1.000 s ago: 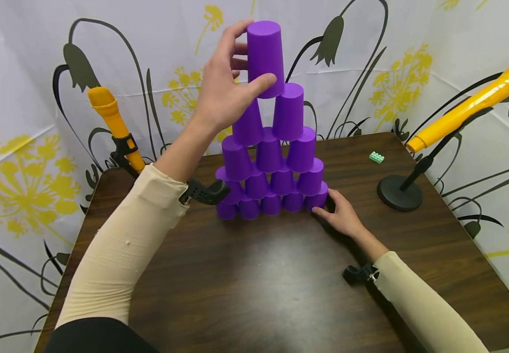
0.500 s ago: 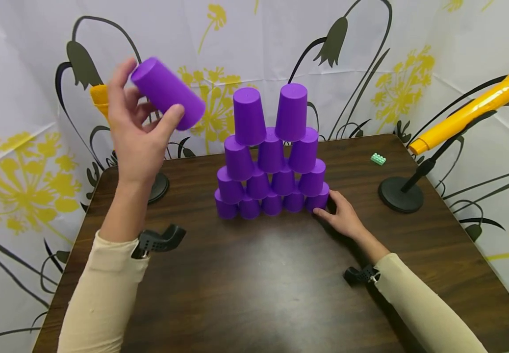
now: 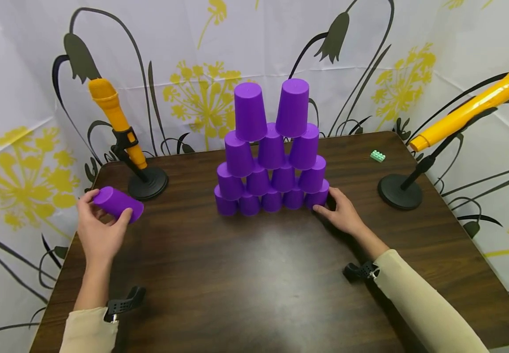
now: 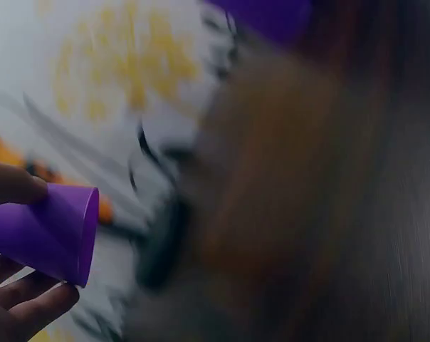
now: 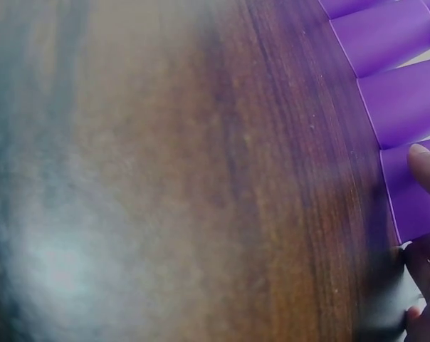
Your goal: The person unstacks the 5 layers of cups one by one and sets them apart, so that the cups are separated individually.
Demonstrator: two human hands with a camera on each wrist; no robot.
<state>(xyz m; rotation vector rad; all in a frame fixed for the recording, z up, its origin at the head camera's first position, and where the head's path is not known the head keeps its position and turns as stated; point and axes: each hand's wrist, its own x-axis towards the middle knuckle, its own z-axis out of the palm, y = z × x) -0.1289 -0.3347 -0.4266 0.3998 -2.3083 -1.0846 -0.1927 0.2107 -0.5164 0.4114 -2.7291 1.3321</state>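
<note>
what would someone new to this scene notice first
Most striking is the pyramid of upturned purple cups in the middle of the far half of the table, two cups on top. At its lower right, the right hand holds the end cup; over at the table's left, the left hand holds a tilted cup.

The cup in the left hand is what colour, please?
The cup is plain purple, and it shows best in the head view.
</note>
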